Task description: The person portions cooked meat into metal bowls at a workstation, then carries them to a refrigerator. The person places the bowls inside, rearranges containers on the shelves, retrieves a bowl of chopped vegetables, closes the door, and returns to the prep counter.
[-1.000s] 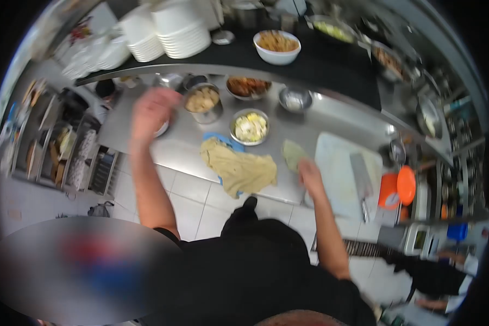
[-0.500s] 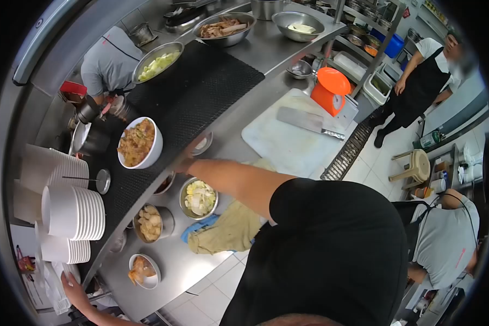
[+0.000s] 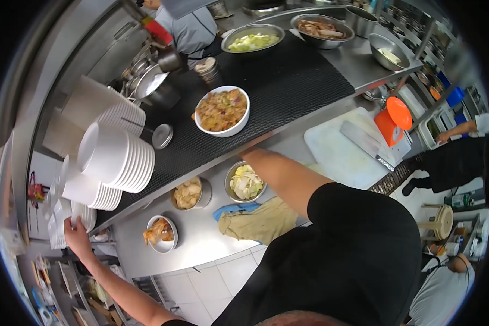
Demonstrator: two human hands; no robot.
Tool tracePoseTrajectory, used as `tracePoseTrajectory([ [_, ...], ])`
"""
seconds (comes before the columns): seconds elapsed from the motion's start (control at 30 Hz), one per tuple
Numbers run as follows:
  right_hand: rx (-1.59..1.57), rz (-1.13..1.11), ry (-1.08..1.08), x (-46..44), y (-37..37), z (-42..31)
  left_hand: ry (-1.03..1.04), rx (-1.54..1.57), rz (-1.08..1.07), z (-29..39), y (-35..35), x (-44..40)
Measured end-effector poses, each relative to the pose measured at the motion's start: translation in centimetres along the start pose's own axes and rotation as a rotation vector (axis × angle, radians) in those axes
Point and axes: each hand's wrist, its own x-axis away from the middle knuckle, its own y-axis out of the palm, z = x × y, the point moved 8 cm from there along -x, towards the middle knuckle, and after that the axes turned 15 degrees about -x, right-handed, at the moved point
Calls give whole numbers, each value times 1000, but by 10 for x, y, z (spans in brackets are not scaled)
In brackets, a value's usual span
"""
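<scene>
Left hand [image 3: 77,236] at the end of the shelf, fingers on a white plastic stack [image 3: 85,213]; grip looks narrow at the edge, can't tell if it's closed on a piece. Right forearm [image 3: 281,167] goes under the shelf edge, right hand hidden, grip can't be told. Just beside the plastic stack, nested white bowls [image 3: 138,167]. Shelf has a black mat [image 3: 293,89] with a white bowl of browned food [image 3: 234,130] on it. Worktop [image 3: 201,255] below: small bowl [image 3: 165,247] with a chicken piece [image 3: 158,231], metal pot [image 3: 205,194] of pale chunks, metal bowl [image 3: 230,187] of chopped leaves near the right forearm, tan cloth [image 3: 259,223] next to it. Further right: cutting board [image 3: 331,152], cleaver [image 3: 360,139] lying on it, orange scale [image 3: 387,126] just beside.
</scene>
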Motion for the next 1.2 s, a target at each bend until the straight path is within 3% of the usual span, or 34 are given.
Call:
tracePoseTrajectory([
  [0.1, 8, -10, 6, -4, -4, -3, -22, 4, 31, -3, -11, 10],
  [0.23, 15, -31, 9, -6, -12, -10, -159, 244, 153, -22, -61, 55],
  [0.3, 18, -42, 7, -7, -12, -6, -102, 263, 152, -13, -105, 103],
  [0.4, 22, -66, -17, 2, -6, -10, -97, 261, 61, -4, -151, 191],
  [0.5, 18, -75, -44, 15, -13, -9, -169, 304, -93, 71, -183, 264],
  [0.53, 11, -74, -57, 22, -22, -8, -211, 360, -173, 74, -171, 279],
  [0.6, -37, -76, -108, 36, -53, -4, -36, 613, -408, 104, -121, 295],
  [0.63, -117, -46, -117, 51, -75, -1, 32, 727, -515, 140, -103, 301],
  [0.67, -343, 153, -90, 107, -116, -15, 100, 843, -617, 186, -85, 305],
  [0.73, -561, 187, -137, 126, -170, 8, 120, 880, -844, 264, -33, 321],
  [0.8, -662, 300, -175, 147, -238, 35, 449, 869, -852, 363, 1, 344],
  [0.9, -331, 585, -148, 202, -344, 56, 767, 805, -736, 485, 38, 389],
  [1.03, -74, 886, -282, 250, -447, 95, 934, 825, -564, 590, 103, 455],
  [1.2, 57, 1027, -277, 326, -488, 95, 1096, 846, -500, 671, 146, 519],
])
